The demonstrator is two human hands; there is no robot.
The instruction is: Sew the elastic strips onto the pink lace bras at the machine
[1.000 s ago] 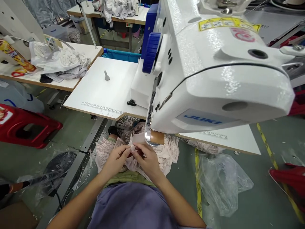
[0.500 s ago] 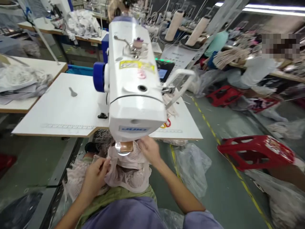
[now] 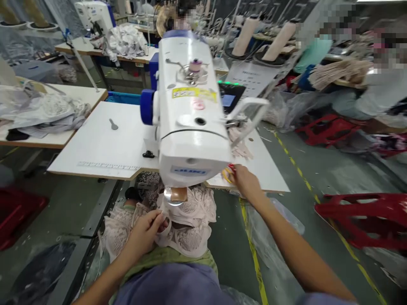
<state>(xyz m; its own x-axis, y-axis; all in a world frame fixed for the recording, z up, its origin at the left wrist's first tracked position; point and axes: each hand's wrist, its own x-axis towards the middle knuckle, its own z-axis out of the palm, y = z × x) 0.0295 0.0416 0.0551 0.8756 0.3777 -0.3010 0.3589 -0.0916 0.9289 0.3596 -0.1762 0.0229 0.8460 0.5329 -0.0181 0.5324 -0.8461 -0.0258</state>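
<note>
Head view | left hand [image 3: 144, 233], fingers pinching the lace garment [image 3: 190, 240] on the lap, below the sewing machine [image 3: 192, 146] | right hand [image 3: 247, 183] at the scissors [image 3: 226, 174], can't tell if gripping | risk: weak grasp, scissors could tumble off the table [image 3: 271, 174]; loose pinch, lace could slip

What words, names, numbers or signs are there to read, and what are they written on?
"JUKI": blue letters on the front of the white sewing machine.
Yellow label on top of the machine: too blurred to read.
Round pinkish-red mark beside it: not readable.
Ruler strip on the tabletop: marks too small to read.
White sheet behind the machine: printing too blurred.
Screen: nothing readable.
</note>
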